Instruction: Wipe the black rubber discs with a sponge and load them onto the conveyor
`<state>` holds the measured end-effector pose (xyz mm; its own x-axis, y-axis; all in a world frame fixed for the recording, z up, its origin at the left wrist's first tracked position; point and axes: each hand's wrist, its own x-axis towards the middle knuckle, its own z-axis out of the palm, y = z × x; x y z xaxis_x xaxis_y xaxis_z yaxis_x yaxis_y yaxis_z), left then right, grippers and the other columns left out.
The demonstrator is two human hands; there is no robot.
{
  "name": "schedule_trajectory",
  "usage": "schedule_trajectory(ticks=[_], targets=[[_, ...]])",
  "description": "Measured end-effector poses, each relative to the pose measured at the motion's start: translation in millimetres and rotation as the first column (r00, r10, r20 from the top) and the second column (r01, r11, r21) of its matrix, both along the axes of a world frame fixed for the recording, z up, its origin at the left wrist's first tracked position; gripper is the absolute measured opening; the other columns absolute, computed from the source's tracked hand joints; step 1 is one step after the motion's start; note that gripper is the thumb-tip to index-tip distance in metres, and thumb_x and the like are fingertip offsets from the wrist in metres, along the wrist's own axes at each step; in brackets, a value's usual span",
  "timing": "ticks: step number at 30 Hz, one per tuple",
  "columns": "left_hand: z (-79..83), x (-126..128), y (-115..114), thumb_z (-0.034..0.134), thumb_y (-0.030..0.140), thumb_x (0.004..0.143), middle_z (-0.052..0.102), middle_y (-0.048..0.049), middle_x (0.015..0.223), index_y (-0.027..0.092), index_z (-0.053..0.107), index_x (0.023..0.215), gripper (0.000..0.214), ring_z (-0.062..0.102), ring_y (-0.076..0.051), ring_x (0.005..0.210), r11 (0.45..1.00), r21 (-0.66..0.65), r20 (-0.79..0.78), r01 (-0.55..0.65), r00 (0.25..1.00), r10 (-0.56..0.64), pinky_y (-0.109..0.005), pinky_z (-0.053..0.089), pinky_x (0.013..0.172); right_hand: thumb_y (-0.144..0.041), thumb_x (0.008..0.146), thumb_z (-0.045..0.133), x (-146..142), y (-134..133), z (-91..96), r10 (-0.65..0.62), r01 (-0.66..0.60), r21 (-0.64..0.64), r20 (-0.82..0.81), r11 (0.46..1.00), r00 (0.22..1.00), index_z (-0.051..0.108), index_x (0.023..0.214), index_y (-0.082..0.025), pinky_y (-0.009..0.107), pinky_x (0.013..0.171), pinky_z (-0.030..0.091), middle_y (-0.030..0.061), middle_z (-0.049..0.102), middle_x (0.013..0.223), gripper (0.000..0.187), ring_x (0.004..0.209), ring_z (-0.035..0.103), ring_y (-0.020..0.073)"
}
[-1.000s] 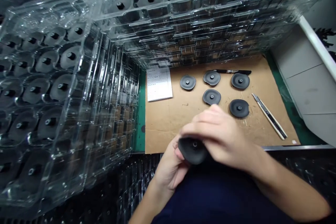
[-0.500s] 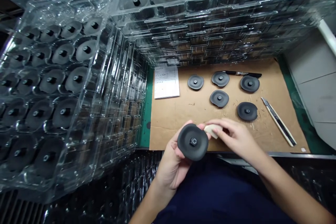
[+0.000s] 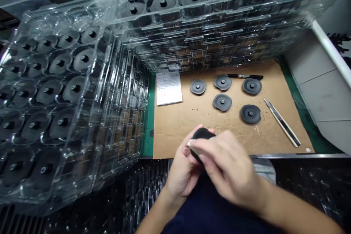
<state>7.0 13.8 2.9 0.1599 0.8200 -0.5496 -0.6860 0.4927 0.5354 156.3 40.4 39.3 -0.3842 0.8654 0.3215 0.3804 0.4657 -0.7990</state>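
A black rubber-looking disc (image 3: 203, 134) is held from below by my left hand (image 3: 182, 170), at the front edge of the cardboard. My right hand (image 3: 230, 168), somewhat blurred, lies over the disc and covers most of its face. Its fingers are closed on a small off-white pad (image 3: 190, 143), which shows only at the fingertips, against the disc's left rim. Beyond my hands, several similar discs lie on the cardboard, among them one nearby (image 3: 222, 102) and one to the right (image 3: 250, 113).
Stacked clear plastic trays filled with black discs rise at the left (image 3: 90, 117) and the back (image 3: 214, 14). On the cardboard (image 3: 175, 128) are a printed paper (image 3: 169, 88), a black pen (image 3: 242, 76) and a utility knife (image 3: 282, 122). A pale panel (image 3: 320, 87) borders the right side.
My right hand has moved left across the disc, carrying the off-white pad from its right side to its left rim. The camera view has shifted slightly.
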Motion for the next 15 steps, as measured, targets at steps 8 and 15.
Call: schedule_trajectory(ticks=[8, 15], targets=[[0.1, 3.4, 0.2, 0.078, 0.026, 0.064, 0.067, -0.0032, 0.110, 0.027, 0.062, 0.112, 0.051, 0.060, -0.020, 0.106, 0.997, 0.068, -0.049, -0.032, 0.998, 0.036, -0.030, 0.044, 0.096, -0.011, 0.087, 0.045, -15.0, 8.0, -5.9, 0.010, -0.009, 0.029, -0.045, 1.000, 0.999, 0.056, 0.113, -0.014, 0.034, 0.074, 0.044, 0.0073, 0.064, 0.089, 0.028, 0.080, 0.055, 0.0170], [4.7, -2.3, 4.7, 0.085, 0.033, 0.049, 0.068, -0.0014, 0.109, 0.027, 0.063, 0.110, 0.065, 0.063, -0.018, 0.100, 0.998, 0.054, -0.009, -0.042, 0.999, 0.043, -0.022, 0.048, 0.087, -0.007, 0.086, 0.047, 4.4, 0.9, -4.3, 0.002, 0.004, -0.061, 0.098, 0.998, 0.995, 0.058, 0.108, -0.014, 0.031, 0.068, 0.039, 0.0054, 0.062, 0.084, 0.026, 0.073, 0.051, 0.0144]])
